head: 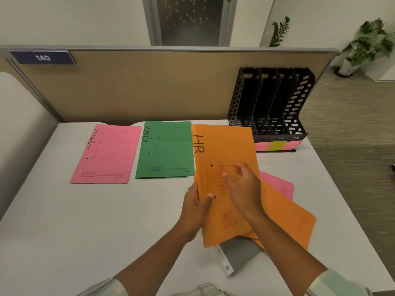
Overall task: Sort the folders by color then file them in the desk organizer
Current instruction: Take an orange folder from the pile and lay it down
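Smooth white surface. Perforated black plastic desk organizer stands at two o'clock. Flat orange card HR folder is at centre. The left grip pinches its nine-o'clock edge. The right grip curls over its face, hold unclear.

Pink folder: black lettering. Green folder: black "ADMIN". Orange HR folder: black letters. Second orange folder, second pink folder, grey folder underneath. Desk organizer: black, slotted perforation pattern; pink and yellow-green labels on base. Tabletop white. Partition tan.
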A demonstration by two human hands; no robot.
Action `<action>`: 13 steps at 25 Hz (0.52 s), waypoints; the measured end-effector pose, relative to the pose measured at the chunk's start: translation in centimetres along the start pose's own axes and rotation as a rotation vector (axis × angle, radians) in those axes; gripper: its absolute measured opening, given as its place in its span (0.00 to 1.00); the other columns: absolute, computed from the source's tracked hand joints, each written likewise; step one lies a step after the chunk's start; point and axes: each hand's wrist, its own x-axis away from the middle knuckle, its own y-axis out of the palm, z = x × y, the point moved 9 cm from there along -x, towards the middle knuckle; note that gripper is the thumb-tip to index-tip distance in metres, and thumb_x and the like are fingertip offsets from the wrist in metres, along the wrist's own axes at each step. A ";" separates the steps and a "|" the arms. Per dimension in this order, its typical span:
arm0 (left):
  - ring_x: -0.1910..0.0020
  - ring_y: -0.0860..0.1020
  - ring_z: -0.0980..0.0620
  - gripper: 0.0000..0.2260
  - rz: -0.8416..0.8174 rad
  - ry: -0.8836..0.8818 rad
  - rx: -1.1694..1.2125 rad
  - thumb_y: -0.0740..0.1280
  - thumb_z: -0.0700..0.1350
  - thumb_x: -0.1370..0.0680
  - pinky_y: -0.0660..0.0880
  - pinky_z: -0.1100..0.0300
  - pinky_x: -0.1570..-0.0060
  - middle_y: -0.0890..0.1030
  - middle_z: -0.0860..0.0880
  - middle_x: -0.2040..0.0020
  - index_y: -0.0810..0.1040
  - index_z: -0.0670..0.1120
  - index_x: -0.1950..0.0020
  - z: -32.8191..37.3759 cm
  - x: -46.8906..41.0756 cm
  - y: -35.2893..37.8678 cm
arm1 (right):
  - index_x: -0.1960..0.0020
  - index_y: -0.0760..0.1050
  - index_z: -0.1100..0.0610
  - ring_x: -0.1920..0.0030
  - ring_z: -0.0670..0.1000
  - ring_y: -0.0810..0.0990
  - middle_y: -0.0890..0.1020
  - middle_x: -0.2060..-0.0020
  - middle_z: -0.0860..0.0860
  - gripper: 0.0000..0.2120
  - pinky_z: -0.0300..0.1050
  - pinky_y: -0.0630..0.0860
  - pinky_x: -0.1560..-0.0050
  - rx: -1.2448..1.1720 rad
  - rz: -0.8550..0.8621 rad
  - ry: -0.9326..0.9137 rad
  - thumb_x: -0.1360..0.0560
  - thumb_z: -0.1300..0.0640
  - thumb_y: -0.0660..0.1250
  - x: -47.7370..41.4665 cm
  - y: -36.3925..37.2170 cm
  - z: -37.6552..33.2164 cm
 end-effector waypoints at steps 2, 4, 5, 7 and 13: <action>0.39 0.86 0.46 0.15 0.034 -0.027 -0.012 0.67 0.50 0.14 0.84 0.42 0.42 0.85 0.51 0.35 0.75 0.55 0.27 0.3 0.0 -3.3 | 0.29 0.74 0.55 0.34 0.49 0.76 0.78 0.34 0.49 0.20 0.47 0.75 0.34 0.042 0.070 0.080 0.20 0.54 0.70 -0.2 -0.9 2.5; 0.42 0.87 0.45 0.15 0.070 -0.054 -0.034 0.67 0.52 0.15 0.84 0.38 0.43 0.86 0.51 0.37 0.76 0.55 0.29 0.4 0.2 -6.3 | 0.27 0.73 0.57 0.30 0.57 0.74 0.76 0.30 0.54 0.20 0.55 0.72 0.29 0.072 0.081 0.151 0.18 0.56 0.67 -0.2 -0.9 4.7; 0.43 0.87 0.45 0.15 0.091 -0.065 -0.039 0.68 0.54 0.16 0.84 0.37 0.44 0.86 0.51 0.38 0.77 0.55 0.29 0.3 0.3 -7.9 | 0.27 0.72 0.57 0.30 0.58 0.74 0.77 0.31 0.55 0.20 0.54 0.72 0.31 0.057 0.074 0.193 0.18 0.57 0.66 -0.1 -0.6 5.5; 0.43 0.88 0.43 0.15 0.127 -0.091 -0.012 0.69 0.55 0.16 0.84 0.36 0.44 0.87 0.49 0.38 0.78 0.55 0.30 0.1 0.8 -11.3 | 0.24 0.69 0.56 0.33 0.58 0.77 0.77 0.31 0.56 0.23 0.51 0.75 0.36 -0.044 0.033 0.338 0.17 0.56 0.66 0.5 0.9 7.0; 0.46 0.88 0.40 0.16 0.216 -0.177 -0.031 0.63 0.61 0.15 0.86 0.41 0.49 0.88 0.45 0.42 0.84 0.56 0.36 -2.2 3.2 -21.9 | 0.40 0.80 0.48 0.56 0.49 0.88 0.87 0.49 0.51 0.10 0.42 0.84 0.63 -0.406 -0.228 0.506 0.18 0.59 0.69 5.4 10.8 6.9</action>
